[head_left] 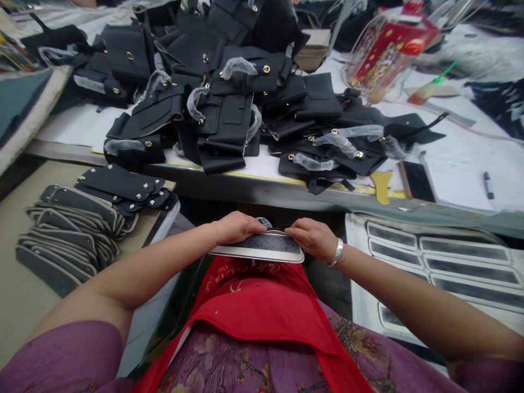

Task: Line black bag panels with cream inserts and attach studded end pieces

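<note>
Far left, a stack of strips [69,234] is lying fanned on a beige side table [24,284]: flat, oblong, dark with pale grey rims. Black pieces [123,185] with small metal studs are sitting on top of the stack.

Left arm is coming in bare from lower left, forearm angled up toward the centre, wrist straight. Left hand [235,226] is palm down, fingers curled closed over the left end of the panel [262,246], gripping it.

Panel is being held flat and level between both hands, just above the lap, over a red apron [254,305] and in front of the bench edge. It is oblong with rounded ends, dark fuzzy-looking face, smooth white rim.

Behind it on the bench, a pile of bags [229,109] is spreading wide: black, matte, gold studs, some parts wrapped in cloudy film.

Right hand [313,237] is palm down, fingers bent and pinching the panel's right end. A silver bracelet [338,252] is sitting on the wrist; the forearm is running off to lower right.

Right of that, strips are lying in rows on a white tray [360,295]. On the bench above: a yellow scraper [382,185], a phone [417,182], a pen [488,184]
</note>
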The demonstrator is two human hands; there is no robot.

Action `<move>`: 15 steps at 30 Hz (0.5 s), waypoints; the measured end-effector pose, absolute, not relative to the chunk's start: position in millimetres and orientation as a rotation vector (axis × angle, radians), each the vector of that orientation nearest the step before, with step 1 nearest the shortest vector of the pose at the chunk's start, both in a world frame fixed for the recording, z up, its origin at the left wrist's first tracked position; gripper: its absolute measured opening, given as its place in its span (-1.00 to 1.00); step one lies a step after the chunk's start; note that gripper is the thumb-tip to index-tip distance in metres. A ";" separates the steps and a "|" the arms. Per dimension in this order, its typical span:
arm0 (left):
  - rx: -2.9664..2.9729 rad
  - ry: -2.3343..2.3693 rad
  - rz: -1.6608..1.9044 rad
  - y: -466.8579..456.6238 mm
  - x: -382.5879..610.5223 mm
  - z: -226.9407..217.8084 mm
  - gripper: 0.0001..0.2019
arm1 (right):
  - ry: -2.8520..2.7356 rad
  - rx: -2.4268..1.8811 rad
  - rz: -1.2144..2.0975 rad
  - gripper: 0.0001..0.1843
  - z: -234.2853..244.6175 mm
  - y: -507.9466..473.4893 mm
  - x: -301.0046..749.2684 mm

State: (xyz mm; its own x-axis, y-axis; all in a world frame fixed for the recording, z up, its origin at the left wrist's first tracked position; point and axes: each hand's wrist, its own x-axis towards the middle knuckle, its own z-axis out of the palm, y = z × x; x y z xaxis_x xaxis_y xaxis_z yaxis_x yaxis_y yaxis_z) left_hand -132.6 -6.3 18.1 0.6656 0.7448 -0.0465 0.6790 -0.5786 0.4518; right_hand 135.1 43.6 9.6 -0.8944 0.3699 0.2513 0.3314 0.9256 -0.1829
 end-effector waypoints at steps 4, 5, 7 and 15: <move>2.651 1.022 0.046 -10.3 -130.7 17.9 -0.62 | -2.991 -0.397 0.108 -0.71 21.6 40.3 132.8; 2.683 1.013 0.018 -11.0 -130.5 18.7 -0.61 | -3.020 -0.394 0.115 -0.70 26.4 40.4 131.4; 2.722 1.013 -0.017 -12.0 -130.7 20.3 -0.60 | -3.054 -0.446 0.214 -0.68 35.9 43.2 127.3; 2.694 1.015 -0.002 -11.5 -133.8 18.3 -0.60 | -2.873 -1.106 1.301 -0.79 34.1 81.1 95.9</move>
